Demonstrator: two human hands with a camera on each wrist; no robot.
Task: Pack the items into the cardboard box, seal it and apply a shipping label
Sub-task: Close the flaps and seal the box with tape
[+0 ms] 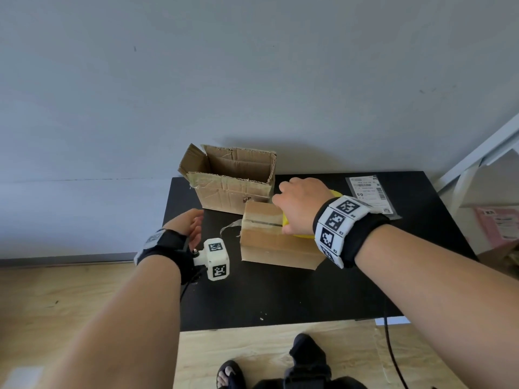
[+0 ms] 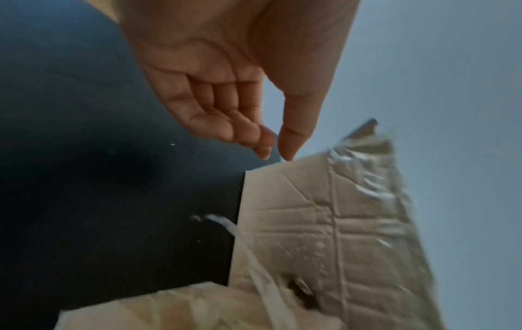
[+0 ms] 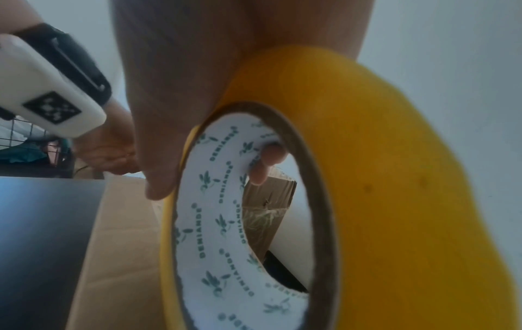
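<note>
A small closed cardboard box point(image 1: 269, 242) lies on the black table point(image 1: 280, 299), its top flaps meeting along a seam. My right hand point(image 1: 297, 203) grips a yellow tape roll point(image 3: 367, 178) held over the box's right end, a fingertip hooked through the white core point(image 3: 220, 223). In the head view only slivers of the tape roll point(image 1: 300, 235) show under that hand. My left hand point(image 1: 191, 226) hovers open left of the box, fingers relaxed and holding nothing point(image 2: 254, 134). A shipping label point(image 1: 369, 193) lies at the table's back right.
A larger open cardboard box point(image 1: 230, 178) with raised flaps stands at the back of the table by the wall. A loose strip of clear tape point(image 1: 229, 227) lies between my left hand and the small box. A white frame point(image 1: 477, 161) and pink package point(image 1: 500, 223) sit right.
</note>
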